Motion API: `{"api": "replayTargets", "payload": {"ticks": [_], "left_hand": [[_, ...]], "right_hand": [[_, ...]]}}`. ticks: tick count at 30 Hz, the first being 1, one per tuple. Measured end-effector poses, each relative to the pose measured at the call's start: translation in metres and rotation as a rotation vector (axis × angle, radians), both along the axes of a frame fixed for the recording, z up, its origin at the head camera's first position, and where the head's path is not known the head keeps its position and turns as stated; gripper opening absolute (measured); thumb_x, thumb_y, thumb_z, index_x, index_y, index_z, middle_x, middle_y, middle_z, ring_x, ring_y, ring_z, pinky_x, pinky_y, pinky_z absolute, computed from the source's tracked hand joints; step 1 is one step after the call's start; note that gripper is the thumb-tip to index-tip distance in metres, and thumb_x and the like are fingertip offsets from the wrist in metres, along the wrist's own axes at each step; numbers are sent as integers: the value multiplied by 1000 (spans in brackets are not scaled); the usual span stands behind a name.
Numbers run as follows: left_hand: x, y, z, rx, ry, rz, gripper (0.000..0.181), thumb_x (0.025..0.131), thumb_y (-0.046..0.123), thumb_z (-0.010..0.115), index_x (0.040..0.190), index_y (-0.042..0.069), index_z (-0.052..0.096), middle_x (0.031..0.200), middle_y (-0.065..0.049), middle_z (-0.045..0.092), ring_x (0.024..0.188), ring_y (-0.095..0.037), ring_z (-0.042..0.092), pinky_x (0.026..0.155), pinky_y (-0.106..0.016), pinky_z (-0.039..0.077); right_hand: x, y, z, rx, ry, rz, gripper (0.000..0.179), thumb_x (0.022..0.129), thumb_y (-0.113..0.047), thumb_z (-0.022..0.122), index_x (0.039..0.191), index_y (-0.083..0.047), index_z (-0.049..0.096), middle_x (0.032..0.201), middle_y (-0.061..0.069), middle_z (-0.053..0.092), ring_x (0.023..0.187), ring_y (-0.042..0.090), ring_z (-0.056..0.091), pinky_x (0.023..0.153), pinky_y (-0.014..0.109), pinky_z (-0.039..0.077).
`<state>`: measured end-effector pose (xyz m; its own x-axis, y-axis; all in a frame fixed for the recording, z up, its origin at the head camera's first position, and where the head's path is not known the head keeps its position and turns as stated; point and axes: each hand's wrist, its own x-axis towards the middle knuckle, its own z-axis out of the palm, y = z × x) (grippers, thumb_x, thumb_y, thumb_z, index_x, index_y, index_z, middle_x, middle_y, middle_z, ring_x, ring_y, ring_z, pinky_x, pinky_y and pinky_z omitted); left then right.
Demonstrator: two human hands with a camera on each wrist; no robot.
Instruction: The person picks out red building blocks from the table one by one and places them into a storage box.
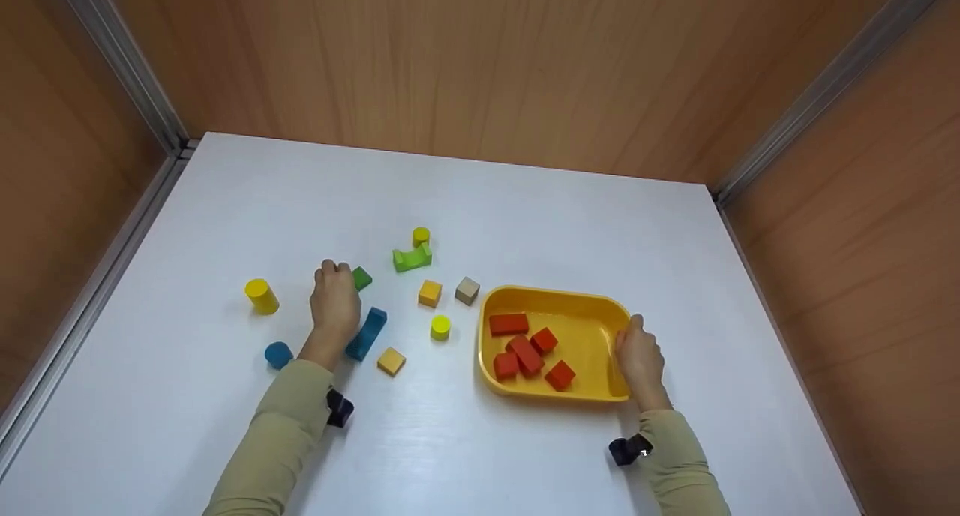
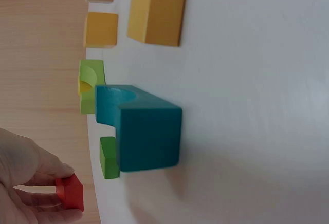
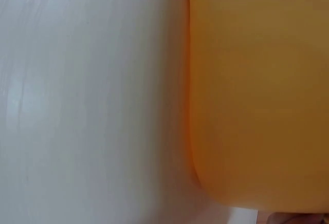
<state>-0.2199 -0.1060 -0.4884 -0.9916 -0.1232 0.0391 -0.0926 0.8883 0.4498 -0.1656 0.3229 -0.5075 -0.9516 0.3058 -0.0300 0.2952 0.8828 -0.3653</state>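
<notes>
My left hand (image 1: 336, 300) pinches a red block (image 2: 70, 192) between thumb and fingers; in the head view the hand hides that block. Close by it are a green block (image 1: 361, 278) and a blue block with a curved notch (image 1: 367, 334). On the right, my right hand (image 1: 640, 358) grips the right rim of a yellow tray (image 1: 600, 302). Several red blocks (image 1: 525, 355) lie inside the tray, toward its left half. The right wrist view shows mostly the tray's outer wall (image 3: 257, 106), with only a sliver of the hand at the bottom edge.
Left of the left hand are a tall yellow cylinder (image 1: 262, 296) and a blue round block (image 1: 278, 355). Between hand and tray lie an orange cube (image 1: 430, 293), a plain wooden cube (image 1: 466, 291), a short yellow cylinder (image 1: 440, 327) and a light-yellow block (image 1: 391, 361). A light-green arch (image 1: 412, 258) sits farther back.
</notes>
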Motion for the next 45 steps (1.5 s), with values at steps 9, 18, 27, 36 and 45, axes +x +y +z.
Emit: {"api": "replayTargets", "payload": {"ticks": [9,18,27,36,45], "left_hand": [[15,31,14,107,144,-14,27,82,-2,57,108,-9,55,107,-23,47,99,-34,49,77,-40,48],[33,69,28,227,240,-49,27,79,0,62,106,-6,58,106,-18,49,98,-29,50,80,-38,48],[50,113,44,275,294,-116,27,78,3,65,105,0,59,108,-14,50,99,-26,49,84,-33,46],[58,154,51,311,287,-259,25,80,5,64,104,2,59,105,-10,50,96,-20,49,83,-26,46],[59,194,48,227,274,-387,25,81,6,63,105,0,60,104,-11,51,96,-20,49,81,-25,47]], "right_hand": [[1,1,1,19,7,28,18,91,-12,43,100,2,37,64,15,52,48,24,48,38,32,37],[1,0,0,13,7,23,18,90,-12,43,101,2,38,64,16,52,49,24,48,39,32,37],[-1,0,0,2,-14,16,18,90,-12,43,101,2,38,67,16,53,50,24,48,40,33,38],[-1,0,-1,11,2,34,20,90,-11,43,101,4,38,66,18,53,50,25,50,40,34,40],[-2,0,-2,21,13,27,20,90,-12,43,101,4,38,64,17,53,49,24,49,39,33,38]]}}
